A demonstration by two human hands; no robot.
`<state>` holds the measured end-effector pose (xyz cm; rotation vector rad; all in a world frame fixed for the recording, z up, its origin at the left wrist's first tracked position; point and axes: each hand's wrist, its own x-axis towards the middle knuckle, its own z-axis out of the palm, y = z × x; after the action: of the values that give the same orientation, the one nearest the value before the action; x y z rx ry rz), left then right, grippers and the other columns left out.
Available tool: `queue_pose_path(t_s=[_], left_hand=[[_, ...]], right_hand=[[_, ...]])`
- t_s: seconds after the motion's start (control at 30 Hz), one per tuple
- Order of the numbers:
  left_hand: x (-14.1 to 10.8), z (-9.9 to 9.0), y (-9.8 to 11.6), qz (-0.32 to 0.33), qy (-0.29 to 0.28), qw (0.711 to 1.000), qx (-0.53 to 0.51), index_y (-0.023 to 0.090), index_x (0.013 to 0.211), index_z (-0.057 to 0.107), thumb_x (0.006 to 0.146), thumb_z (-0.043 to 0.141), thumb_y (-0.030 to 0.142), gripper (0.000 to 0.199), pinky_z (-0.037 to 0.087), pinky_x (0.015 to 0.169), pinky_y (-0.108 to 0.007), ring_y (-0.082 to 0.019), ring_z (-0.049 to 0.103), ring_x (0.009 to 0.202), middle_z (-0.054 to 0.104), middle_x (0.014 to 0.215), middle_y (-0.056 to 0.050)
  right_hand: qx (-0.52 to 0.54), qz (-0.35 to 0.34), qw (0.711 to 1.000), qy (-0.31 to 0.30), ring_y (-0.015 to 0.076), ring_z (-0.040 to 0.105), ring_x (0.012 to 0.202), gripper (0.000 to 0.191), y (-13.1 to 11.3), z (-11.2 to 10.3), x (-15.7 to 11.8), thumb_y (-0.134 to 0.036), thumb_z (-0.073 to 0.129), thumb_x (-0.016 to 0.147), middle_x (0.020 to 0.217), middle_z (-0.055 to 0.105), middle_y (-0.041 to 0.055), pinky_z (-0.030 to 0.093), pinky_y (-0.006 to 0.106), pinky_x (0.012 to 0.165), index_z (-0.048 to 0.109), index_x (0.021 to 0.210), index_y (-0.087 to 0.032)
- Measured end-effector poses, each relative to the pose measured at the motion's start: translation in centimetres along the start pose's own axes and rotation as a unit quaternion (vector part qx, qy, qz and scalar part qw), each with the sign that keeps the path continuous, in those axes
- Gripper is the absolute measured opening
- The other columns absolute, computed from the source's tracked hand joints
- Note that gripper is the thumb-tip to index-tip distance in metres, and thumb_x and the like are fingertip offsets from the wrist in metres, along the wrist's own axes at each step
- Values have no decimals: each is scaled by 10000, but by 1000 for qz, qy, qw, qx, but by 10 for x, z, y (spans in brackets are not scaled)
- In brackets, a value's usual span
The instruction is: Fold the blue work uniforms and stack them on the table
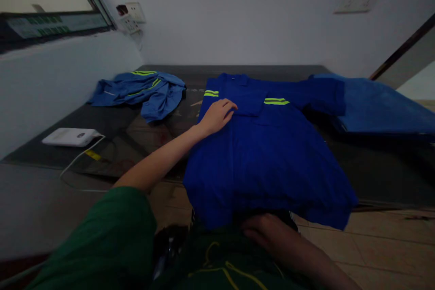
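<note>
- Blue shirt [272, 163]: laid out on dark table [370, 167], centre; hem past near edge.
- Left hand [217, 116]: palm down on shirt, fingers loosely extended.
- Right hand [263, 228]: by near hem; grip cannot be told.
- Crumpled garment [161, 93]: far left.

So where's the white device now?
In the head view, the white device lies on the left side of the dark table, in front of the crumpled blue garment.
</note>
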<state>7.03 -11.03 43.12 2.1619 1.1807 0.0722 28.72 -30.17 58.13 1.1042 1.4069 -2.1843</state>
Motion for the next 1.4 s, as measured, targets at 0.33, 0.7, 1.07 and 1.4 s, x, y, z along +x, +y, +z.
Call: queue_pose_path(t_s=[0.33, 0.7, 1.07, 1.4], left_hand=[[-137, -14, 97, -24, -178, 983, 26, 160, 1478, 264, 910, 466, 552, 718, 224, 1172, -432, -240, 220, 1447, 317, 1537, -135], [-137, -9, 103, -11, -181, 983, 18, 362, 1502, 223, 688, 645, 698, 976, 234, 1120, -618, -347, 197, 1438, 224, 1566, -134], [-174, 16, 102, 80, -49, 981, 170, 391, 1498, 216, 881, 482, 134, 720, 521, 983, -400, -226, 506, 1280, 501, 1422, -66], [-147, -32, 80, 101, -211, 968, -95, 439, 1477, 245, 838, 610, 501, 739, 463, 1037, -422, -241, 456, 1325, 458, 1457, -42]], right_hand=[[14, -174, 956, 235, 190, 634, 1035, 282, -30, -94, 47, -302, 471, 928, 1105, 695, 75, 490, 337, 911, 681, 1090, -205], [-308, 2, 906, 291, 271, 68, 1470, 615, -22, -178, 238, -391, 369, 974, 1578, 171, 150, 86, 564, 1155, 273, 1493, -76], [-274, 14, 924, 265, 247, 134, 1462, 650, 4, -180, 249, -499, 243, 979, 1580, 175, 111, 100, 535, 1158, 222, 1516, -133], [-275, -28, 907, 317, 251, 203, 1444, 631, 12, -176, 251, -481, 251, 974, 1553, 274, 120, 126, 526, 1153, 294, 1492, -124]])
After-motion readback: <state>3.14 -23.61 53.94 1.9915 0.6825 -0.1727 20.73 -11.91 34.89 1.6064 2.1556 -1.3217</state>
